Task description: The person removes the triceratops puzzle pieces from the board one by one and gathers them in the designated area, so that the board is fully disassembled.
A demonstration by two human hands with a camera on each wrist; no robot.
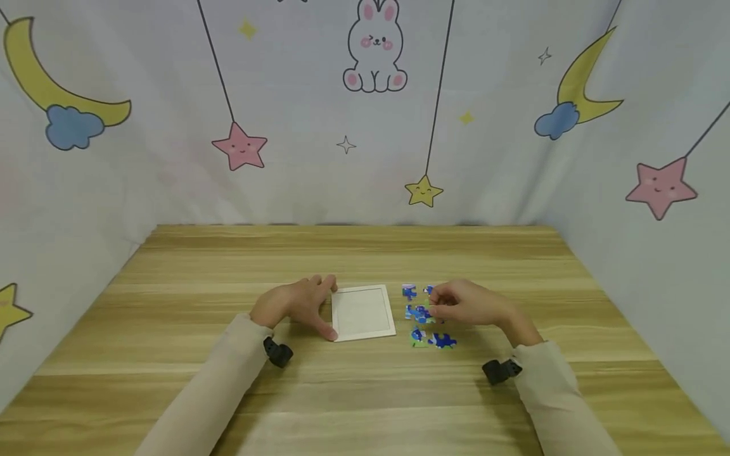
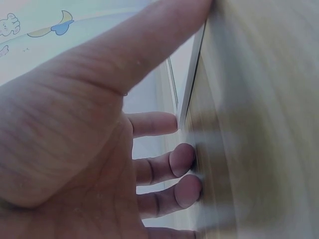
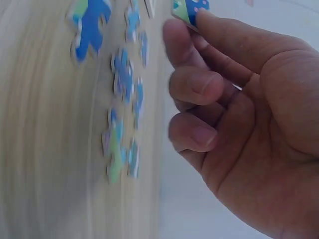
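Observation:
A flat white square frame (image 1: 391, 320) with a recessed panel lies on the table. At its left edge is my left hand (image 1: 298, 305), thumb at the near corner and index fingertip at the far corner. In the left wrist view those fingers (image 2: 152, 123) look mostly straight, touching the frame's edge. My right hand (image 1: 472, 301) pinches a blue and green jigsaw puzzle piece (image 3: 185, 10) between thumb and index finger, raised over the table. Its other fingers are loosely curled. Several blue puzzle pieces (image 1: 442, 341) lie beneath and beside that hand, partly hidden by it.
The wood-grain table (image 1: 365, 392) runs back to a white curtain (image 1: 308, 183) printed with a rabbit, stars and moons. Curtain also hangs on both sides. A small black camera sits on each wrist, the left one (image 1: 277, 352) beside the sleeve cuff.

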